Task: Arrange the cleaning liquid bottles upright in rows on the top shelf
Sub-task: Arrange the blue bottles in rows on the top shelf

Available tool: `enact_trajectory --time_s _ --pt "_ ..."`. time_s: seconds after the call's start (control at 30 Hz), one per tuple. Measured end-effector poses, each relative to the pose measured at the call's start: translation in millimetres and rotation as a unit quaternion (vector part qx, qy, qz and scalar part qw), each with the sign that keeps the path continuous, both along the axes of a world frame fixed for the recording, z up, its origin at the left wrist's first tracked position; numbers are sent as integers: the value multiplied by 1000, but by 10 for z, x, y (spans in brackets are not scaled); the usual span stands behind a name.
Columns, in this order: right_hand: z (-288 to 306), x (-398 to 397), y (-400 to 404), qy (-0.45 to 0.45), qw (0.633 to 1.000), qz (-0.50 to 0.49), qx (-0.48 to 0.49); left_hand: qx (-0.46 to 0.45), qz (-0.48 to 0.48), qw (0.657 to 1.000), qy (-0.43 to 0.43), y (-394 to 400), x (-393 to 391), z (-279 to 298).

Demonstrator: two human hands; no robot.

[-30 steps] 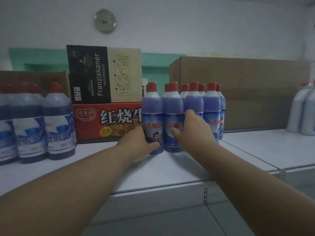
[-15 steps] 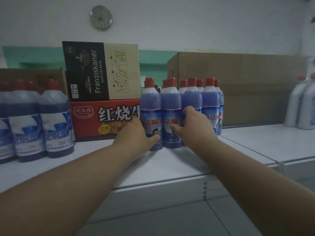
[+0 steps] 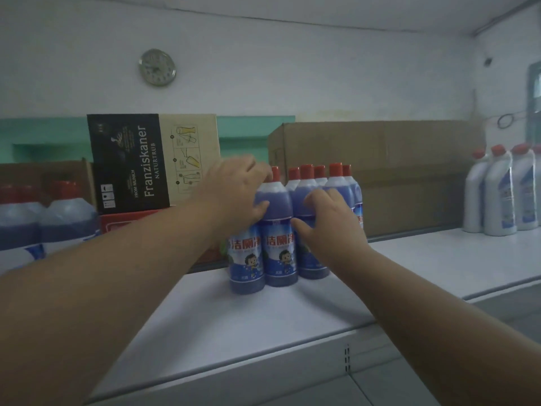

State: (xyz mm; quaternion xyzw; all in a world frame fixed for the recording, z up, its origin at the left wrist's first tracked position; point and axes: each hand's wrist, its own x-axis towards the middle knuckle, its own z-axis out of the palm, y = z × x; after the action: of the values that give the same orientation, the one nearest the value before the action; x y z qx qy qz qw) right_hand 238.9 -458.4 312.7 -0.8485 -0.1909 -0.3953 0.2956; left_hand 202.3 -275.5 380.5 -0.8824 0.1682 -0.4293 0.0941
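Head view: Franziskaner box [image 3: 128, 162] behind bottles [image 3: 278, 238].

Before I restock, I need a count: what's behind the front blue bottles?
More blue bottles stand upright behind the front row; several red caps show. Farther back is a brown carton. Both hands cover bottles, so no exact count.
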Motion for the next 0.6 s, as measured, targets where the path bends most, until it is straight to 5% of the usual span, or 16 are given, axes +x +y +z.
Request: enact_trajectory --time_s 0.2,0.33,0.6 --pt "-69 128 -174 55 997 -5 58 90 24 996 -12 -224 208 243" --pt "-147 174 -243 91 995 -10 43 126 107 981 98 -361 265 385" --pt "-222 201 -240 103 994 -30 34 70 98 977 177 -416 304 413"
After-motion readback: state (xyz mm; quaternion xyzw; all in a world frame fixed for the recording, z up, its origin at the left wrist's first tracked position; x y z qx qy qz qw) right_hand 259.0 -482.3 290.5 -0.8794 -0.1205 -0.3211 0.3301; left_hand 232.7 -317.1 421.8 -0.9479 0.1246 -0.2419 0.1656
